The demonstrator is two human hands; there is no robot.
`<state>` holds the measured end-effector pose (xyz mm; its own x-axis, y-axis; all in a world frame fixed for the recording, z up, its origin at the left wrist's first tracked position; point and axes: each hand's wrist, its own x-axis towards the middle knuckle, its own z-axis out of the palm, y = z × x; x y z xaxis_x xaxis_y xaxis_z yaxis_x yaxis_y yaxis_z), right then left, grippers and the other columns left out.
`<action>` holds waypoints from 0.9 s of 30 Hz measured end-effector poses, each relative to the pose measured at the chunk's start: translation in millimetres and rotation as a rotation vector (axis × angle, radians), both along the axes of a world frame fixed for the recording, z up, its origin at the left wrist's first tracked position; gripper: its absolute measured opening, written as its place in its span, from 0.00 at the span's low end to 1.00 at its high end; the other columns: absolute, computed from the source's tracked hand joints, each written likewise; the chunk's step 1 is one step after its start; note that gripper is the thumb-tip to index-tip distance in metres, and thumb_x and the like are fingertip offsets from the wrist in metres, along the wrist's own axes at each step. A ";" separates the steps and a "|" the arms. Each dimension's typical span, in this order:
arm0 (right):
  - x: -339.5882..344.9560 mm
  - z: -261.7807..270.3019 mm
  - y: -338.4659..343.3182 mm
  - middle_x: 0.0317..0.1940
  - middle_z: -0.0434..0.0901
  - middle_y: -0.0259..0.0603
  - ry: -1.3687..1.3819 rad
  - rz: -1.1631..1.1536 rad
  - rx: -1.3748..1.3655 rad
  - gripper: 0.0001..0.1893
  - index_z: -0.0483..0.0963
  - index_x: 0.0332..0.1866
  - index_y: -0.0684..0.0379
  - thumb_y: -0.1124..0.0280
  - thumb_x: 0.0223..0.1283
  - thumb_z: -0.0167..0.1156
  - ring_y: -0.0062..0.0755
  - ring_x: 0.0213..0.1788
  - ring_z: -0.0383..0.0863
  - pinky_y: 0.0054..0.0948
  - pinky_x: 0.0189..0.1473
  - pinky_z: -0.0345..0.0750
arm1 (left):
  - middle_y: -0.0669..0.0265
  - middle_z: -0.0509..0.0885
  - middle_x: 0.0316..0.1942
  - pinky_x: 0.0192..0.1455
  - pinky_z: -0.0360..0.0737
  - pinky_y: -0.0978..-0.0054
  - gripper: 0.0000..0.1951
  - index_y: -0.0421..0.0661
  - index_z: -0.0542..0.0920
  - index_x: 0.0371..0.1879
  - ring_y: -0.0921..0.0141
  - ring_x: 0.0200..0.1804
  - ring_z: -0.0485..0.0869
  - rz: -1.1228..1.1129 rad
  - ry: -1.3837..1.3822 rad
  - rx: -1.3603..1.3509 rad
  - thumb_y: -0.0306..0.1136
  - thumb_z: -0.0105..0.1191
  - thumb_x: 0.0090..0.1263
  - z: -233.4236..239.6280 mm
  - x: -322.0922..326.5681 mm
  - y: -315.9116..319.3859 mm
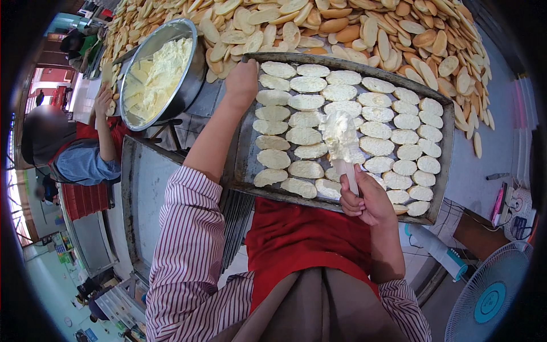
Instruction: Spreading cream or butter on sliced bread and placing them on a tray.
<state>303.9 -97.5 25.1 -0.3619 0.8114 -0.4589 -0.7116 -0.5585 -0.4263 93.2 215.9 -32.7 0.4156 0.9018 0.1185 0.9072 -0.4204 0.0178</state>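
Observation:
My left hand [242, 85] grips the far left corner of a dark-rimmed metal baking tray [447, 166]. Rows of oval bread slices [305, 169], coated with pale cream, cover the tray. In my right hand [371, 199] is the handle of a pale spatula [351, 176]. A thick lump of cream [340, 133] sits on its blade, above the middle of the tray, hiding several slices beneath. Whether the blade touches them I cannot tell. Left of my left hand stands a large metal bowl [197, 68] of pale yellow cream [164, 79].
A big heap of plain bread slices [342, 32] spreads behind the tray. Another metal tray [149, 188] lies to the left, near a stack of trays [236, 222]. A co-worker [85, 145] is further left. A fan [489, 299] stands at lower right.

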 end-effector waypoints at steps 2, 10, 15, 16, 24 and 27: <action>1.0 1.7 0.0 0.11 0.53 0.24 -0.008 0.004 -0.007 0.23 0.67 0.36 0.58 0.50 0.74 0.34 0.14 0.12 0.48 0.17 0.15 0.53 | 0.50 0.82 0.28 0.37 0.78 0.55 0.06 0.42 0.76 0.36 0.51 0.35 0.82 -0.038 -0.007 0.006 0.24 0.47 0.61 -0.7 -2.1 1.4; 2.0 -0.4 -0.3 0.11 0.54 0.24 -0.001 0.019 0.007 0.23 0.67 0.35 0.59 0.50 0.74 0.35 0.13 0.12 0.49 0.16 0.16 0.53 | 0.51 0.81 0.33 0.42 0.79 0.60 0.05 0.41 0.80 0.27 0.52 0.39 0.81 -0.122 0.059 0.031 0.22 0.49 0.57 -0.6 -8.2 1.8; 3.1 -1.2 2.1 0.11 0.54 0.24 0.008 0.016 0.007 0.23 0.67 0.35 0.59 0.50 0.74 0.35 0.13 0.12 0.49 0.16 0.16 0.53 | 0.55 0.79 0.37 0.49 0.76 0.67 0.04 0.40 0.80 0.25 0.59 0.43 0.77 -0.210 0.220 0.176 0.21 0.52 0.53 4.4 -10.4 5.8; 3.6 -2.0 2.8 0.11 0.54 0.24 0.011 0.013 0.011 0.23 0.67 0.35 0.59 0.50 0.74 0.35 0.13 0.12 0.49 0.16 0.16 0.53 | 0.55 0.79 0.37 0.49 0.76 0.67 0.04 0.40 0.80 0.25 0.59 0.43 0.77 -0.209 0.221 0.179 0.21 0.52 0.53 5.4 -10.9 8.0; 14.1 -0.5 1.1 0.11 0.54 0.25 -0.011 -0.035 -0.019 0.22 0.67 0.36 0.59 0.50 0.74 0.35 0.14 0.12 0.49 0.17 0.16 0.53 | 0.52 0.77 0.37 0.48 0.75 0.61 0.09 0.38 0.73 0.36 0.54 0.43 0.77 -0.074 -0.019 0.294 0.27 0.52 0.59 21.6 4.0 76.4; 18.7 1.6 -0.8 0.11 0.54 0.25 -0.013 -0.056 -0.054 0.23 0.68 0.36 0.59 0.51 0.74 0.35 0.15 0.12 0.49 0.18 0.15 0.53 | 0.50 0.79 0.40 0.50 0.75 0.61 0.13 0.36 0.74 0.39 0.54 0.45 0.78 0.054 -0.115 0.245 0.34 0.55 0.61 11.3 21.2 112.0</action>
<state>322.7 -98.3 26.7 -0.3110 0.8038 -0.5072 -0.7369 -0.5409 -0.4054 114.5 327.9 -21.4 0.3385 0.8611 0.3794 0.9263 -0.3758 0.0263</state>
